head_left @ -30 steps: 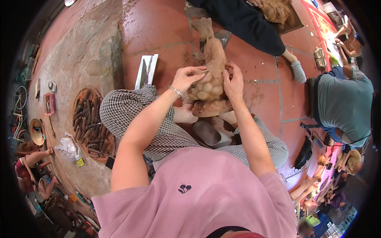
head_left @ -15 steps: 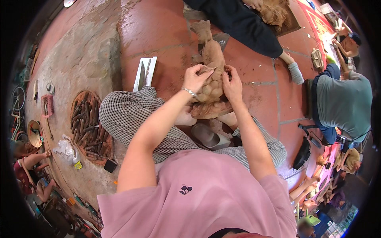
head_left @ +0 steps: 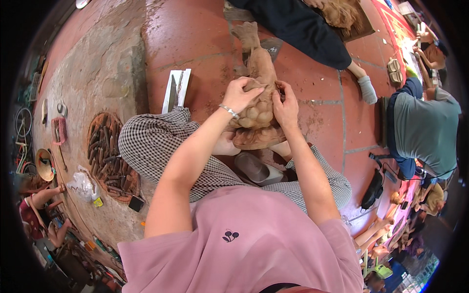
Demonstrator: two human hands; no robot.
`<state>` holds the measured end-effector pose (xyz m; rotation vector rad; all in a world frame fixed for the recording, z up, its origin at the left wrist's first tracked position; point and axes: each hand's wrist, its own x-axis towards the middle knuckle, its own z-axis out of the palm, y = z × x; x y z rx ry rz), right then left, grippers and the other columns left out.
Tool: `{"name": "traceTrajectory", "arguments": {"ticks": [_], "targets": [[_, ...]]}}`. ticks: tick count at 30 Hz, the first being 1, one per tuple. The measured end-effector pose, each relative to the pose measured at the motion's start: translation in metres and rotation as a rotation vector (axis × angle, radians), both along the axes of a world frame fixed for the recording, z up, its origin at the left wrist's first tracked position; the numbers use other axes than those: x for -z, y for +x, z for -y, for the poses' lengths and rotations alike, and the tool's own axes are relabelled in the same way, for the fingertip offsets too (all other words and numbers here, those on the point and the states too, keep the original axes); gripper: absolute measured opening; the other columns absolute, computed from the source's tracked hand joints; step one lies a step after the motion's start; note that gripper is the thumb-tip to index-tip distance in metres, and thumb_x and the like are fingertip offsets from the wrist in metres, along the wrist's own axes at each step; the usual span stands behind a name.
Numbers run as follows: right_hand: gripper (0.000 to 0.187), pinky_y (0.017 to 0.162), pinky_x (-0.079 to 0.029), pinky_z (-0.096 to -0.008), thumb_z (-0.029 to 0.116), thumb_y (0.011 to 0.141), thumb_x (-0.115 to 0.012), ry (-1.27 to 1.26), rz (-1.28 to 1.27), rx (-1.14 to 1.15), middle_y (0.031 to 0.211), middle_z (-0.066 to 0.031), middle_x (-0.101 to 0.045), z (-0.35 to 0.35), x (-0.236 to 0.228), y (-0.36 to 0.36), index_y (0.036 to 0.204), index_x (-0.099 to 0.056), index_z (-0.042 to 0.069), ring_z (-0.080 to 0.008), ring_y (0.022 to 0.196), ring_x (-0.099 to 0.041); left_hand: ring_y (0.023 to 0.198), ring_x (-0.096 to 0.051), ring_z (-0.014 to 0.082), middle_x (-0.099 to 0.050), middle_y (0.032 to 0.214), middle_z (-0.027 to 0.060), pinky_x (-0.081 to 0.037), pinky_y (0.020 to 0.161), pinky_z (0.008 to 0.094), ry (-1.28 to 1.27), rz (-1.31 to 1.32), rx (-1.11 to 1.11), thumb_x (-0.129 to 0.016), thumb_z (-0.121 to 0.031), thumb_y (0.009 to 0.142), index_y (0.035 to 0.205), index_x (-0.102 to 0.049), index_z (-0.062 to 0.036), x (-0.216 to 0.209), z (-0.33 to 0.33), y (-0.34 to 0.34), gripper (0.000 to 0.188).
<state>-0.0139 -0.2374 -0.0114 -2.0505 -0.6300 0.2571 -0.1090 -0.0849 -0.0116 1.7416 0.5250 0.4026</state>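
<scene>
A brown wood carving point(head_left: 257, 115) stands between my feet, with rounded bumps low on its body, a slim upper part and a flared top. My left hand point(head_left: 240, 96) presses against its left side, fingers pinched on a thin brown sheet point(head_left: 252, 86) that looks like sandpaper. On the opposite side my right hand point(head_left: 287, 104) grips the carving with bent fingers and thumb. A small dark edge shows by those fingertips, too small to name. The carving's wide base point(head_left: 259, 138) sits just in front of my grey slipper point(head_left: 254, 168).
Left of my knee lies a white tray point(head_left: 177, 90) with a dark blade-like tool. A round tray point(head_left: 122, 188) of several carving tools, a phone point(head_left: 136, 203) and a plastic bag point(head_left: 83, 186) are farther left. A person's dark-clothed leg point(head_left: 293, 29) stretches ahead; another person point(head_left: 422, 127) sits at right.
The view has shifted slightly. Both hands keep nearly the same places on the carving, and the pinched sheet has barely moved.
</scene>
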Motion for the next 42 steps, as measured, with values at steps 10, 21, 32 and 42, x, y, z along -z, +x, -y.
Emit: {"name": "traceTrajectory", "arguments": {"ticks": [10, 21, 32, 42], "targets": [[0.032, 0.087, -0.048, -0.0404, 0.020, 0.086, -0.062, 0.017, 0.036, 0.011, 0.107, -0.0155, -0.064, -0.005, -0.001, 0.003, 0.115, -0.060, 0.006, -0.0329, 0.099, -0.061, 0.079, -0.067, 0.0189, -0.071, 0.089, 0.0118, -0.052, 0.072, 0.0319, 0.051, -0.074, -0.199, -0.076, -0.013, 0.078, 0.089, -0.070, 0.0024, -0.016, 0.003, -0.010, 0.020], [0.033, 0.088, -0.048, -0.0399, 0.020, 0.087, -0.062, 0.025, 0.014, 0.013, 0.107, -0.0158, -0.064, -0.004, 0.003, -0.001, 0.115, -0.060, 0.005, -0.0328, 0.101, -0.061, 0.084, -0.067, 0.0268, -0.070, 0.092, 0.0129, -0.052, 0.077, 0.0352, 0.035, -0.100, -0.204, -0.075, -0.012, 0.077, 0.077, -0.065, 0.0026, -0.022, 0.010, -0.003, 0.018], [0.033, 0.088, -0.048, -0.0397, 0.021, 0.087, -0.063, 0.014, -0.017, 0.020, 0.108, -0.0152, -0.064, -0.004, 0.003, 0.001, 0.115, -0.060, 0.005, -0.0317, 0.102, -0.061, 0.084, -0.067, 0.0241, -0.071, 0.096, 0.0126, -0.051, 0.075, 0.0346, 0.219, -0.038, -0.339, -0.073, -0.006, 0.077, 0.072, -0.060, 0.0030, -0.013, 0.019, 0.003, 0.016], [0.033, 0.088, -0.048, -0.0396, 0.021, 0.086, -0.062, 0.049, -0.006, 0.015, 0.108, -0.0156, -0.064, -0.004, 0.002, 0.001, 0.115, -0.060, 0.005, -0.0319, 0.102, -0.061, 0.082, -0.067, 0.0248, -0.070, 0.095, 0.0118, -0.052, 0.073, 0.0341, 0.249, -0.022, -0.360, -0.073, -0.005, 0.076, 0.076, -0.062, 0.0007, -0.016, 0.022, -0.005, 0.013]]}}
